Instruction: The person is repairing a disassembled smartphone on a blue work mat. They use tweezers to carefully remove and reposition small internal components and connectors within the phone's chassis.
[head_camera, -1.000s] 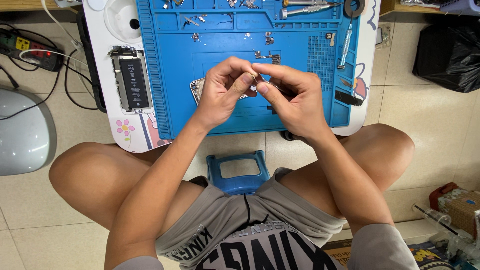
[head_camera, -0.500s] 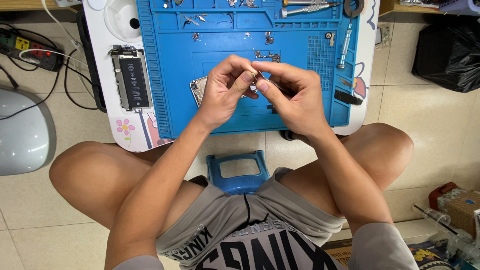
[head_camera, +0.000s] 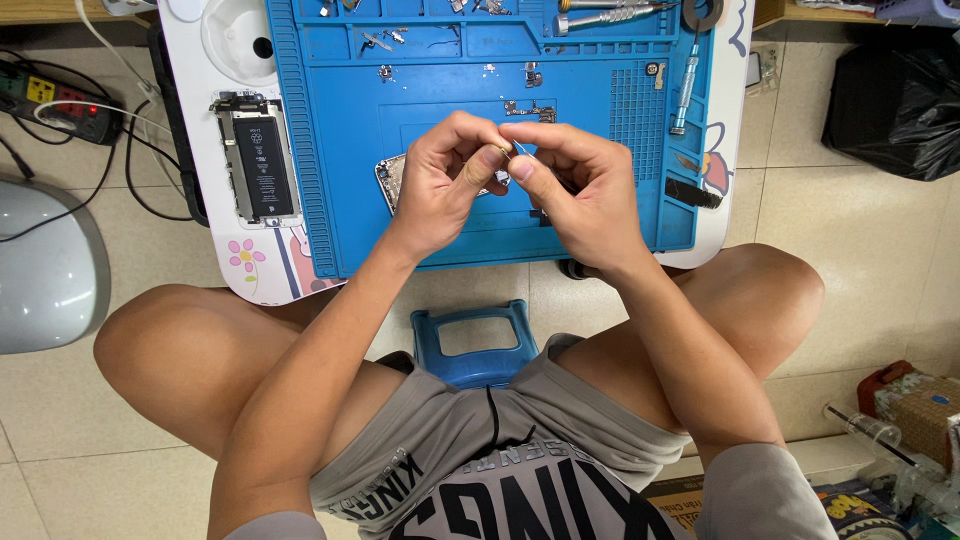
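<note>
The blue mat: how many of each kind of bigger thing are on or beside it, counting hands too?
Hands: 2, the left hand and the right hand, pinching a small part over the blue mat
Opened phones: 1, the opened phone left of the mat
Screwdrivers: 3, one upright screwdriver and two top screwdrivers
Total: 6

Blue mat (head_camera: 460, 240): bare strip at 6 o'clock below the left hand (head_camera: 445, 185) and right hand (head_camera: 580, 190). Loose metal parts (head_camera: 530, 108) obstruct 12 o'clock; screwdriver (head_camera: 686, 90) at 2 o'clock; opened phone (head_camera: 258, 160) at 9 o'clock.
</note>
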